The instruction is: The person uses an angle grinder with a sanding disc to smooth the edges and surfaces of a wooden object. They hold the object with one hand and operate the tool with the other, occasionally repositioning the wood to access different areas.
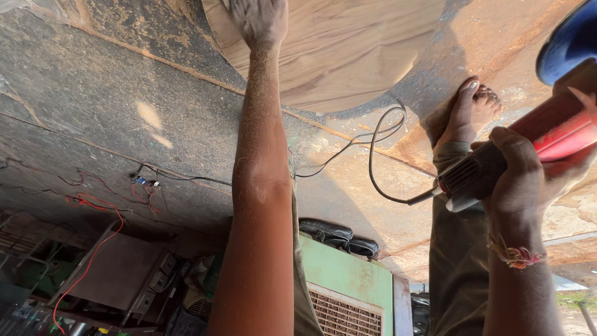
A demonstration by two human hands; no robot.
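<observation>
The right hand (522, 180) is clenched around the body of a red and black handheld power grinder (528, 146), whose black cable (379, 162) loops across the rusty, dust-stained floor (112, 106) toward the person's bare foot (469, 109). A blue rounded part (569, 40) sits at the tool's upper end, cut off by the frame's top right corner, so the working end is not visible. A woven thread band (516, 254) circles the right wrist.

The left hand (261, 18) is stretched out and pressed flat on a large, pale, round wooden panel (348, 50) lying on the floor at the top edge of the view; its fingers are cut off by the frame, but it appears to rest on the surface rather than grasp it.

As for progress, I judge the work on the panel to be underway but paused or between passes: the grinder is held up and away from the wood, well apart from it. The panel's visible face looks smooth and even with grain showing, and reddish dust lies along the floor beside its rim. How much of the surface remains untreated cannot be told, since most of the panel is out of view.

Below, a green metal cabinet (348, 274), a black pair of shoes (339, 236) and loose red wires (93, 205) lie nearby.
</observation>
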